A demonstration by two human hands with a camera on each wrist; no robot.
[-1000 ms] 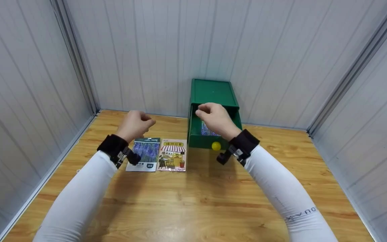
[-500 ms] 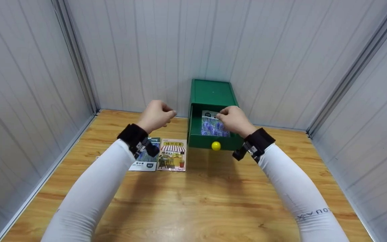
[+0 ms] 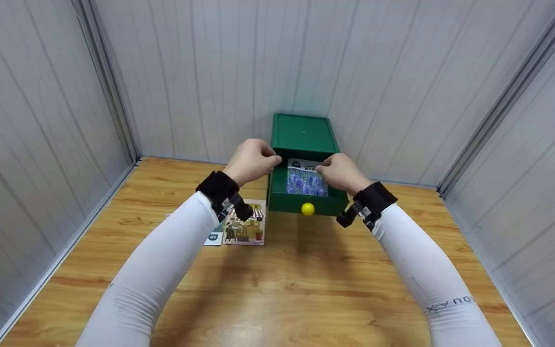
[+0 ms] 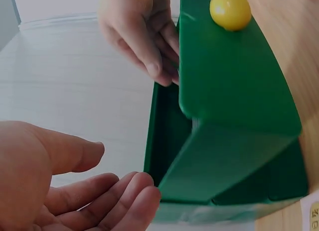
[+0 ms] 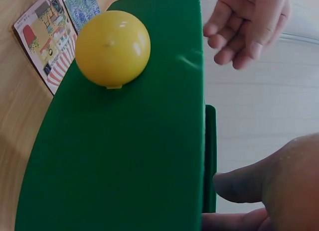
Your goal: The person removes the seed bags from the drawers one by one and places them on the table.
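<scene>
A green drawer (image 3: 284, 202) with a round yellow knob (image 3: 308, 208) stands pulled out of its green box (image 3: 304, 131). Inside the drawer lies a flat packet (image 3: 307, 184) printed with purple flowers. My right hand (image 3: 343, 172) dips over the drawer's right side, fingertips by the packet's upper right corner. In the right wrist view its thumb (image 5: 241, 185) is apart from the finger below, and other fingers are hidden behind the drawer front. At the drawer's left rim, my left hand (image 3: 253, 163) has relaxed fingers and a thumb spread from them, holding nothing.
A pink packet (image 3: 244, 231) with an awning picture lies on the wooden table (image 3: 277, 289) left of the drawer. Another packet (image 3: 214, 238) beside it is mostly covered by my left arm. White panel walls (image 3: 210, 72) surround the table; the box stands near the back one.
My left hand has moved right, from above the table packets to the drawer's left rim. My right hand has shifted right, uncovering the flower packet in the drawer.
</scene>
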